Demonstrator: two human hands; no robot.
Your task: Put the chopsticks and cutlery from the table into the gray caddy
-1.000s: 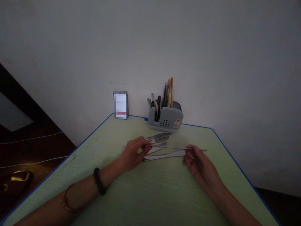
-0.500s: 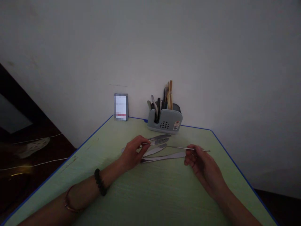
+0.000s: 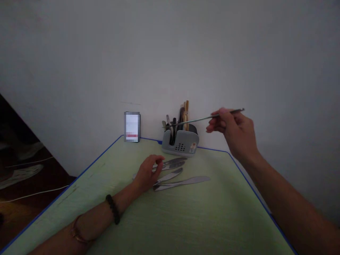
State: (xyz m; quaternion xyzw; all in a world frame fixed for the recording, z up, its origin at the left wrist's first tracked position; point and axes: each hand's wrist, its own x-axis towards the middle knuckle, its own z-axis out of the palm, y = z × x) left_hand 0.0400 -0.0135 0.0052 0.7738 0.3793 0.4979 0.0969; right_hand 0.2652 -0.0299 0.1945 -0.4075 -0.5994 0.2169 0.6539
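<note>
My right hand (image 3: pixel 236 131) is raised right of the cutlery holder, fingers closed on a table knife (image 3: pixel 202 119) seen nearly edge-on. The knife's thin end points left and crosses in front of the items in the holder. My left hand (image 3: pixel 148 171) is low over the table, thumb and forefinger slightly apart with nothing visible between them. Beside and partly under it lie several metal table knives, among them a long knife (image 3: pixel 196 180) in front and a shorter blade (image 3: pixel 172 174) behind it. The left hand hides some of their handles.
A grey cutlery holder (image 3: pixel 183 141) with chopsticks (image 3: pixel 186 111) and other utensils stands at the table's back edge. A phone (image 3: pixel 132 127) leans against the wall to its left. The green table (image 3: pixel 170 219) has a blue rim, and a cable lies on the floor at left.
My right hand has lifted the knife from low over the table up beside the holder. My left hand's fingers have loosened from a pinch near the knives. The view has shifted slightly.
</note>
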